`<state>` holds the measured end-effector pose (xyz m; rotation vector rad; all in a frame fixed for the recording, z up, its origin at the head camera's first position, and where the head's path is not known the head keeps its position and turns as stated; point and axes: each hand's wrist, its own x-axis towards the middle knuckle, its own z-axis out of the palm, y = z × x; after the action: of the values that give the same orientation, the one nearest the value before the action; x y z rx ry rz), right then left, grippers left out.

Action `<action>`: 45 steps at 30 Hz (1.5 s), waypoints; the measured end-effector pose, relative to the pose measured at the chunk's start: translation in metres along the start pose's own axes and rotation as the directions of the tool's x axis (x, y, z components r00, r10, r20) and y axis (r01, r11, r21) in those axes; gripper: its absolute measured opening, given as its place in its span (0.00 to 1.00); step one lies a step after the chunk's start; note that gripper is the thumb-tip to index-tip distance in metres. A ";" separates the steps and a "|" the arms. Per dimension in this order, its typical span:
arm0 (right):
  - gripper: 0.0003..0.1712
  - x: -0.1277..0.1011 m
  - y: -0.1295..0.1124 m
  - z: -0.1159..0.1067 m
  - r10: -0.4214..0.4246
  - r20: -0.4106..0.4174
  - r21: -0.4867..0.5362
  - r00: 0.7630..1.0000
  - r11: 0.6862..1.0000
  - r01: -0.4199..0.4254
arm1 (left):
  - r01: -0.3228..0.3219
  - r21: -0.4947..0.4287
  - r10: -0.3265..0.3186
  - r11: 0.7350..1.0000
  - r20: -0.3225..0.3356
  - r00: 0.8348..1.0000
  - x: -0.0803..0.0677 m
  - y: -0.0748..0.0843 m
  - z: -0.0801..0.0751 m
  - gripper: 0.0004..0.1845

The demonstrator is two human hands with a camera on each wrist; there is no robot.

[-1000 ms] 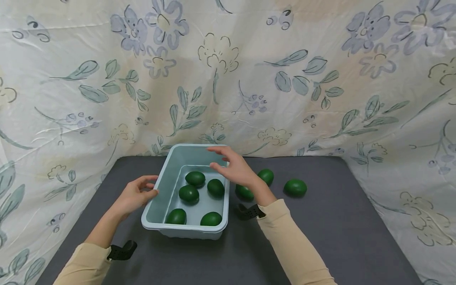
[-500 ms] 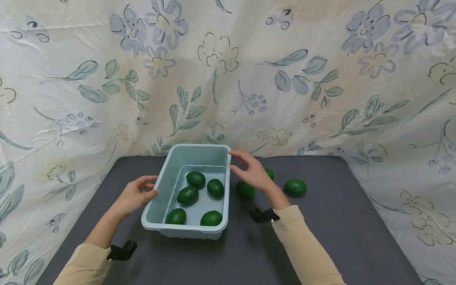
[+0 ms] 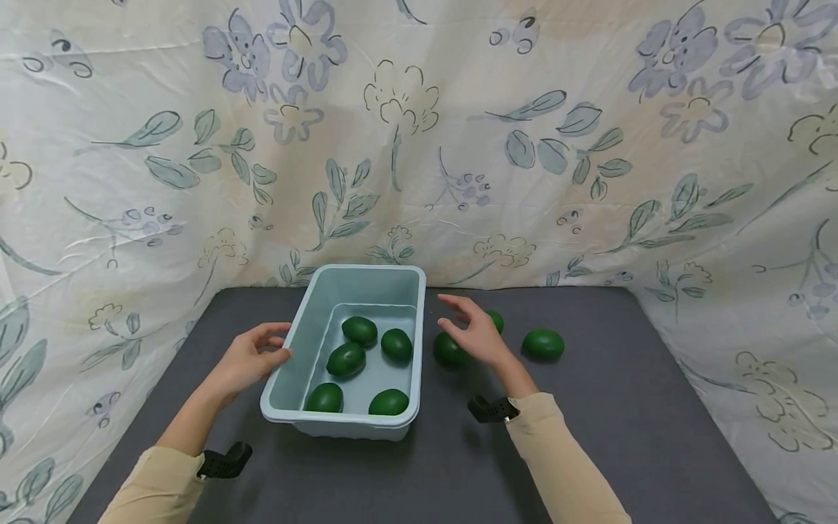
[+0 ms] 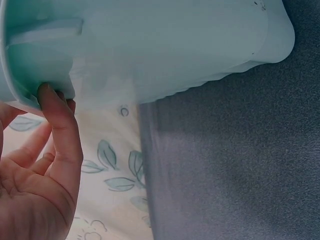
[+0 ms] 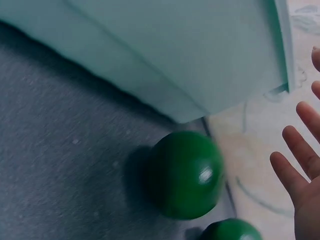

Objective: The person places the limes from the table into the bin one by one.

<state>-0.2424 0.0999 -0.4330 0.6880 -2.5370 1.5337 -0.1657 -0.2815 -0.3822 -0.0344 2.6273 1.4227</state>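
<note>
A light blue-green plastic tub (image 3: 354,429) stands on the table with several glossy dark green oval fruits inside, one of them a fruit (image 3: 345,359) near its middle. My left hand (image 3: 247,362) grips the tub's left rim; in the left wrist view its fingers (image 4: 62,125) curl up under that rim. To the right of the tub, my right hand (image 3: 476,331) hovers with spread fingers and holds nothing. Below it lies a green fruit (image 3: 449,351), also large in the right wrist view. Another fruit (image 3: 495,320) is partly hidden behind the hand.
Further right on the dark grey table (image 3: 609,422) lies one more green fruit (image 3: 543,345). A flowered cloth (image 3: 419,145) hangs behind the table and down its sides. Black bands (image 3: 491,409) sit on both wrists.
My right hand has moved from above the tub out past its right rim and down toward the fruits beside it. The left hand has stayed at the rim.
</note>
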 end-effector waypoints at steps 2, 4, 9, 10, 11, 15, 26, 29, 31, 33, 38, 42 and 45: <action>0.27 -0.003 0.006 0.002 0.023 -0.001 -0.016 1.000 1.000 -0.023 | -0.003 -0.002 0.003 1.000 0.001 1.000 0.000 0.000 0.000 0.29; 0.27 -0.006 0.012 0.003 0.043 0.002 -0.030 0.999 0.999 -0.043 | -0.005 -0.003 0.005 1.000 0.002 1.000 0.000 0.000 0.000 0.29; 0.29 -0.012 0.025 0.009 0.047 0.012 -0.051 0.999 0.998 -0.047 | -0.002 -0.003 0.002 1.000 0.001 1.000 0.000 0.000 0.000 0.29; 0.28 -0.013 0.027 0.010 0.050 0.012 -0.050 0.999 0.998 -0.049 | -0.001 -0.004 0.001 1.000 0.001 1.000 0.000 0.001 0.000 0.29; 0.28 -0.013 0.028 0.011 0.051 0.013 -0.053 0.999 0.997 -0.051 | 0.000 -0.003 0.000 1.000 0.000 1.000 0.000 0.001 0.000 0.29; 0.28 -0.016 0.034 0.014 0.089 0.013 -0.065 0.996 0.994 -0.088 | 0.000 -0.002 0.000 1.000 -0.001 1.000 0.000 0.001 0.000 0.29; 0.30 -0.023 0.051 0.022 0.110 0.001 -0.154 0.994 0.982 -0.109 | -0.006 0.007 0.006 1.000 -0.007 1.000 -0.001 0.001 0.001 0.29; 0.30 -0.024 0.053 0.024 0.102 -0.006 -0.179 0.995 0.979 -0.101 | -0.006 0.006 0.006 1.000 -0.006 1.000 -0.001 0.002 0.001 0.29; 0.30 -0.024 0.055 0.025 0.094 -0.006 -0.194 0.996 0.977 -0.094 | -0.007 0.007 0.007 1.000 -0.007 1.000 -0.002 0.002 0.001 0.29; 0.30 -0.023 0.057 0.027 0.090 -0.002 -0.208 0.996 0.974 -0.089 | -0.007 0.007 0.007 1.000 -0.009 1.000 -0.002 0.002 0.001 0.29; 0.29 -0.023 0.059 0.028 0.060 0.015 -0.238 0.998 0.970 -0.054 | -0.007 0.014 0.008 1.000 -0.014 1.000 -0.002 0.002 0.002 0.29; 0.28 -0.024 0.060 0.028 0.055 0.019 -0.239 0.998 0.970 -0.049 | -0.009 0.017 0.009 1.000 -0.015 1.000 -0.002 0.002 0.001 0.29; 0.28 -0.025 0.060 0.028 0.059 0.017 -0.235 0.998 0.970 -0.054 | -0.008 0.016 0.009 1.000 -0.014 1.000 -0.002 0.001 0.001 0.29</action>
<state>-0.2415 0.1069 -0.5033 0.6110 -2.7173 1.2171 -0.1635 -0.2800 -0.3813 -0.0317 2.6530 1.4094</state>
